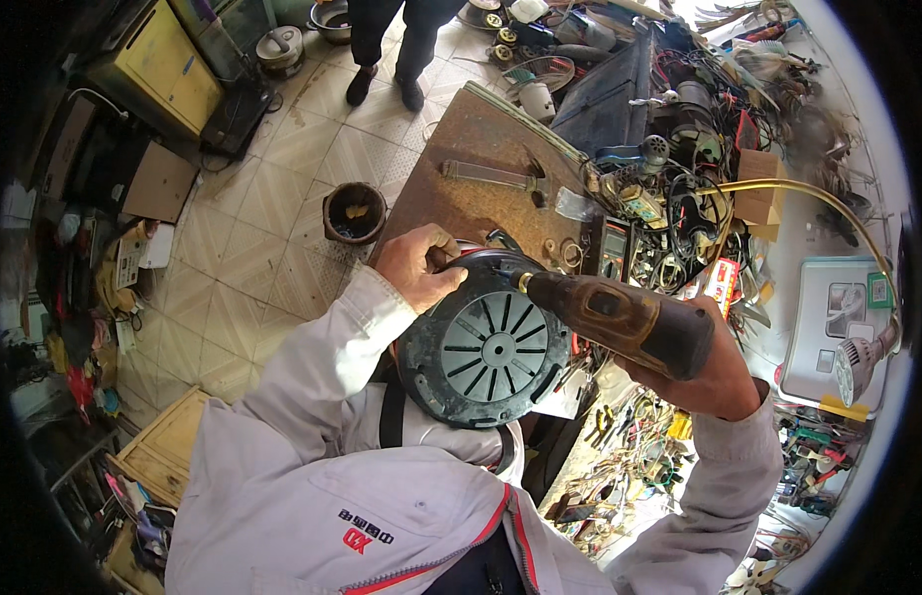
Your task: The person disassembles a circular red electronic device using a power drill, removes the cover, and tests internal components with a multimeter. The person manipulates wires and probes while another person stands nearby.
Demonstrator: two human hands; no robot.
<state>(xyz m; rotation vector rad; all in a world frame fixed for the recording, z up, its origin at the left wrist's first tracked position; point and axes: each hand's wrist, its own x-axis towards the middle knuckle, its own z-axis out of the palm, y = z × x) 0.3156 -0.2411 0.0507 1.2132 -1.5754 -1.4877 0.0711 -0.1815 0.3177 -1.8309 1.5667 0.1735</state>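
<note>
A round black appliance base [498, 349] with a slotted grey disc in its middle rests tilted against the workbench edge, over my lap. My left hand [421, 270] is closed on its far left rim, thumb on top and fingers curled. In my right hand [719, 367] is a worn, dark brown power screwdriver [619, 315], its body lying roughly level and pointing left. Its tip meets the far rim of the base, close to my left thumb. Whether a screw sits under the tip is too small to tell.
A hammer [495, 177] lies on the rusty brown bench top [471, 223]. Tangled wires and parts crowd the right, beside a bent-neck lamp [860, 362]. Loose hand tools [619, 456] lie below my right arm. On the tiled floor stands a dark pot [355, 213]; another person's legs [396, 45] are beyond.
</note>
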